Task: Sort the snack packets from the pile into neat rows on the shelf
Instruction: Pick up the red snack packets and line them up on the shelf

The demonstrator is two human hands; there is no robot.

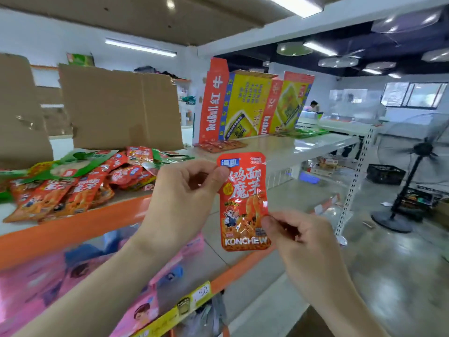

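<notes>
I hold one red snack packet (243, 203) marked KONCHEW upright in front of the shelf. My left hand (184, 193) pinches its top left corner. My right hand (298, 237) pinches its right edge lower down. A pile of red and green snack packets (80, 181) lies on the white shelf (279, 147) to the left. Farther along the shelf, a short row of red packets (220, 145) lies flat in front of the boxes.
Brown cardboard sheets (121, 105) stand behind the pile. Red and yellow RedBull cartons (252, 105) stand at the shelf's back. Green packets (306, 133) lie beyond them. The shelf has an orange front rail (73, 229); pink packages sit below. A floor fan (413, 171) stands at right.
</notes>
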